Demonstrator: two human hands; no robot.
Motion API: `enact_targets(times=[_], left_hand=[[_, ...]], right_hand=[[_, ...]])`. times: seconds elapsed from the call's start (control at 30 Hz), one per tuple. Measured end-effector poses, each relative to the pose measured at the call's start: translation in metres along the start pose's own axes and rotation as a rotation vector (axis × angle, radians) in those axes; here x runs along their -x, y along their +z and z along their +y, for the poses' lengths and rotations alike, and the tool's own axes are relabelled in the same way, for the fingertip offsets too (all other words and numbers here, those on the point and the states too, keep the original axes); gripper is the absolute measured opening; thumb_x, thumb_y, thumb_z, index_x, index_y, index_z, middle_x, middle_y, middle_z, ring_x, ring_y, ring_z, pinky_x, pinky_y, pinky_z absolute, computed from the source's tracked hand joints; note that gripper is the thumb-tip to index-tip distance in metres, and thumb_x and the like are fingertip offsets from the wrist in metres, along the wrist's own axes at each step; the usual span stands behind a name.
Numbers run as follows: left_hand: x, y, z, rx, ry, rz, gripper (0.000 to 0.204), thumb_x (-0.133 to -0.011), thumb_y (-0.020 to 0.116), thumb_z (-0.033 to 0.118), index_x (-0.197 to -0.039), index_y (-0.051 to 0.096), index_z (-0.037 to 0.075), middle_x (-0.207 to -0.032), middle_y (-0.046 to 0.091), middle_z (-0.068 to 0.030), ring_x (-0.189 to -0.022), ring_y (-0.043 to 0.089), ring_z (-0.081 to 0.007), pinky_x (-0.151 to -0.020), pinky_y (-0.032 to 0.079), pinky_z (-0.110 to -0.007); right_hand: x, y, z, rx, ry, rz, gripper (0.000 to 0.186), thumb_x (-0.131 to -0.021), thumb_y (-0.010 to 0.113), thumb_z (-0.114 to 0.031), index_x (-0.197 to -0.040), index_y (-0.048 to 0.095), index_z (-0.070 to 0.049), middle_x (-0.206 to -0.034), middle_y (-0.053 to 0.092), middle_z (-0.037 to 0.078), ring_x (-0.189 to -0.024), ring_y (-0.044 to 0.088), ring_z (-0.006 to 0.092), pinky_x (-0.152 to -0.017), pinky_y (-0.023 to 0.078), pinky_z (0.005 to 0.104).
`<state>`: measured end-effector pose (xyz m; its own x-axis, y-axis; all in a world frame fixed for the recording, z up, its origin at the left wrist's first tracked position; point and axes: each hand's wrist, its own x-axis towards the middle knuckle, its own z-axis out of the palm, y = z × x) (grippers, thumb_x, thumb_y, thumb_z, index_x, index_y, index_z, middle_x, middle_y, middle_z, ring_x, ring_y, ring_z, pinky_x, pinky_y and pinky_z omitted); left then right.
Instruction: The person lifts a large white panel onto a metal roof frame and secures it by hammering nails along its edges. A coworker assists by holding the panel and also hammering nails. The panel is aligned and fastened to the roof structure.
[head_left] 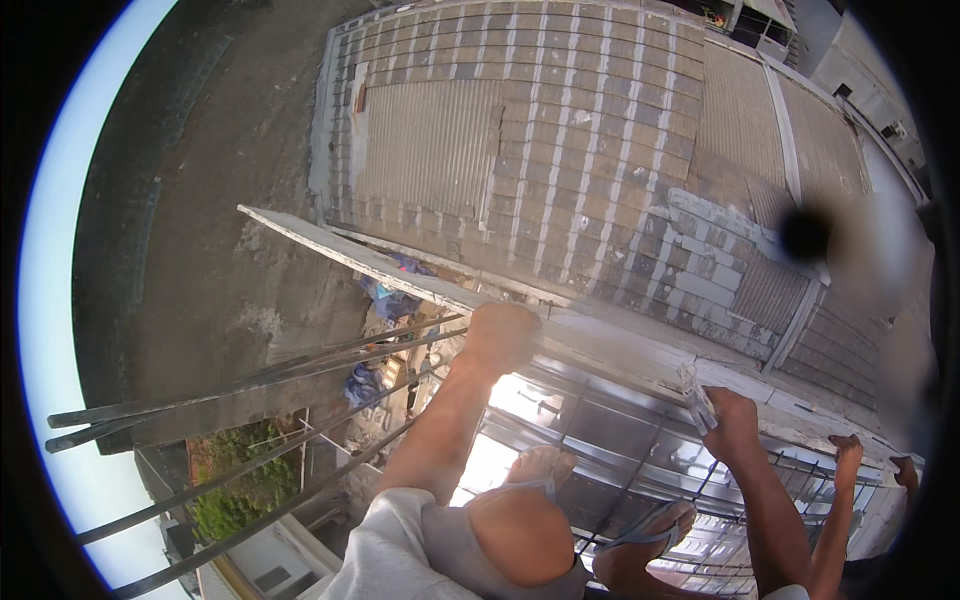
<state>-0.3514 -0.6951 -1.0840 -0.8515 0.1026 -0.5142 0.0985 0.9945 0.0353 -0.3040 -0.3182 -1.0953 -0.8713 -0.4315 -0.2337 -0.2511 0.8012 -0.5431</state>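
Observation:
My left hand (500,338), blurred, is closed at the near edge of a long pale board (360,258) that runs from the left across the middle. My right hand (732,422) is raised over the same line of boarding, its fingers closed on a whitish, crusted strip (696,392) whose kind I cannot make out. Below both hands, my sandalled feet (668,522) stand on a grid of steel bars (605,445) over shiny sheeting. My bent knee (522,535) lies between the arms.
Long reinforcing bars (250,380) stick out to the left over a drop. Beyond the board spreads a lower tiled roof (590,140) with corrugated sheets (430,145). Another person's hand (848,452) is at the boarding on the right. A tree (240,480) stands below left.

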Motion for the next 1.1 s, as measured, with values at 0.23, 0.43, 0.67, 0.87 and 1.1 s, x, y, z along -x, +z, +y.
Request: enact_targets(times=[0.23,0.43,0.67,0.87,1.1], left_hand=[[0.016,-0.006,0.006,0.065,0.037,0.008,0.043,-0.073,0.082,0.033,-0.111,0.072,0.015,-0.111,0.070,-0.0070,-0.109,0.064,-0.0235,-0.096,0.044,-0.043],[0.011,0.003,0.047,0.029,0.154,0.022,0.060,-0.073,0.083,0.035,-0.129,0.065,0.020,-0.139,0.056,-0.0088,-0.138,0.043,-0.0273,-0.122,0.012,-0.059],[0.002,0.011,0.045,0.130,0.279,-0.008,0.052,-0.072,0.084,0.025,-0.120,0.070,0.015,-0.123,0.068,-0.0081,-0.111,0.065,-0.0272,-0.097,0.051,-0.037],[-0.005,0.010,0.045,0.166,0.330,0.006,0.044,-0.069,0.085,0.021,-0.109,0.074,0.006,-0.100,0.073,-0.0150,-0.091,0.070,-0.0312,-0.083,0.052,-0.039],[-0.005,-0.003,0.053,0.104,0.359,0.019,0.048,-0.064,0.088,0.026,-0.104,0.074,0.002,-0.087,0.072,-0.0197,-0.083,0.069,-0.0352,-0.078,0.050,-0.042]], right_hand=[[0.004,-0.005,-0.008,-0.035,-0.070,-0.017,0.046,-0.061,0.076,-0.002,-0.106,0.068,-0.006,-0.099,0.072,0.013,-0.088,0.070,0.0321,-0.076,0.057,0.0381],[0.007,-0.002,-0.002,-0.012,-0.110,-0.020,0.051,-0.061,0.076,-0.006,-0.111,0.066,-0.005,-0.107,0.071,0.013,-0.094,0.070,0.0316,-0.079,0.058,0.0392],[0.012,-0.003,0.000,0.001,-0.036,-0.122,0.055,-0.065,0.071,-0.006,-0.119,0.060,-0.004,-0.108,0.067,0.015,-0.102,0.066,0.0329,-0.083,0.056,0.0424],[0.013,0.002,0.003,0.003,-0.029,-0.072,0.039,-0.068,0.069,-0.007,-0.107,0.063,-0.004,-0.096,0.068,0.013,-0.094,0.067,0.0328,-0.080,0.055,0.0436],[0.012,0.002,0.010,-0.014,-0.069,-0.087,0.032,-0.068,0.067,-0.007,-0.099,0.062,-0.004,-0.086,0.066,0.013,-0.087,0.067,0.0340,-0.072,0.055,0.0447]])
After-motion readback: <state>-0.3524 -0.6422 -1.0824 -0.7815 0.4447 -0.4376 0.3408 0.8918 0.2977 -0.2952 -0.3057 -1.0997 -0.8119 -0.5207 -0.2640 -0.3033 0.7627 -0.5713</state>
